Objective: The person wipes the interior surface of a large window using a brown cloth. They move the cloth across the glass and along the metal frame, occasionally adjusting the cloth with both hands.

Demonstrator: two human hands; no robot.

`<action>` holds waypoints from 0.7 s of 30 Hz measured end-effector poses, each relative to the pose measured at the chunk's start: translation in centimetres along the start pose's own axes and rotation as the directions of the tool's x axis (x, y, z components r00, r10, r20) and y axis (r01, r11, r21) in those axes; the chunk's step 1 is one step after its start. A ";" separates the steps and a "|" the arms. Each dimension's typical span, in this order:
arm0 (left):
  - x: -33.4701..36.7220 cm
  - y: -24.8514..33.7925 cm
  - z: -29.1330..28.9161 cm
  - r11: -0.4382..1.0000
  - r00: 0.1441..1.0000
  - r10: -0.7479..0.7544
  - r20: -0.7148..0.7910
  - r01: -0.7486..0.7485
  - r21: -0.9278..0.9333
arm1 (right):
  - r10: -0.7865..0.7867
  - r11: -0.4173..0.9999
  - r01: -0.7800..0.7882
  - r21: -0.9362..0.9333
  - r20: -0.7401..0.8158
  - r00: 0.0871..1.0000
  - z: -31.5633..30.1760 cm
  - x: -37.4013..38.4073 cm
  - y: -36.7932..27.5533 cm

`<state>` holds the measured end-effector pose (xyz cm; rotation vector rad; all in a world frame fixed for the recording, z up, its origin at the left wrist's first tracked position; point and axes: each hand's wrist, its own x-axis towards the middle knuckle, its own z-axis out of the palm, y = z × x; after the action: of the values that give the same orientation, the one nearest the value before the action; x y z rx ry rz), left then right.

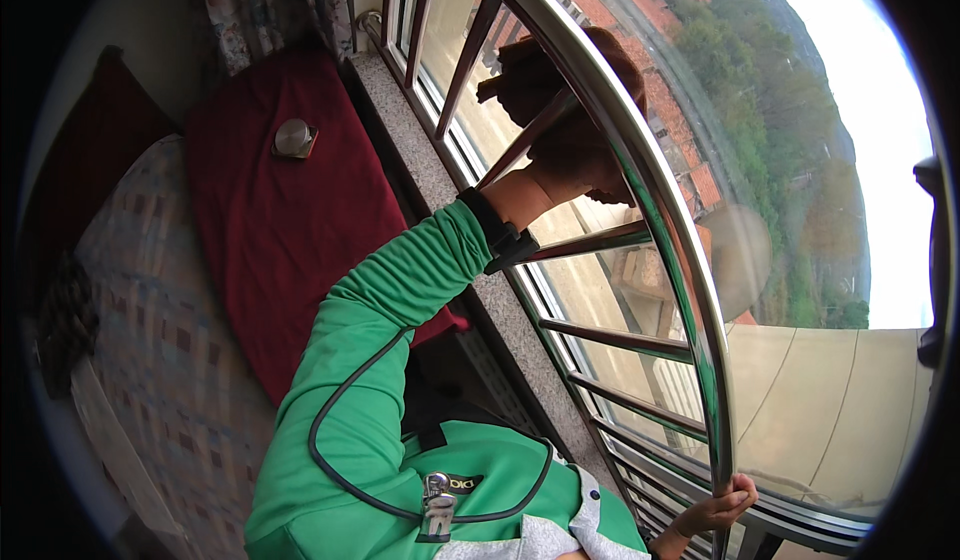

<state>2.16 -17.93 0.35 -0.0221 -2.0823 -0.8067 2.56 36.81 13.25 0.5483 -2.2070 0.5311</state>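
My left hand [575, 170], at the end of a green sleeve, reaches between the metal bars at the window. It holds a brown cloth [535, 85], which hangs in loose folds around a bar and against the glass. The cloth and shadow hide most of its fingers. Lower right, my right hand [722, 508] is wrapped around the shiny metal rail [722, 420] of the window guard. A dark band circles my left wrist, and a black cable with a metal clip [437, 505] lies across my green top.
A speckled stone sill [400, 125] runs below the window. Beside it stands a surface draped in dark red cloth [285, 210], bearing a small round silver-topped object [293, 138]. A checked bedcover [185, 290] lies at left; a patterned curtain [260, 15] hangs behind. Crossbars [615, 342] divide the guard.
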 end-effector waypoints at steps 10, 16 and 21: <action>-15.1 -9.0 11.2 0.457 0.397 -0.889 0.228 0.810 0.369 | 0.002 0.999 0.000 0.053 -0.026 1.000 0.2 -0.1 -0.2; -18.2 -9.0 11.0 0.099 0.244 -0.873 0.421 0.936 -0.337 | 0.025 0.995 -0.021 0.093 -0.035 0.999 0.4 -0.2 -0.2; -11.9 -3.6 4.2 0.573 0.472 -0.511 0.718 0.810 -0.125 | -0.026 0.996 0.031 0.084 -0.056 0.998 0.5 -0.2 -0.2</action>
<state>5.34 -15.26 -12.08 0.3910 -2.4571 -2.0460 2.53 36.39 12.81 0.6014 -2.1291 0.6199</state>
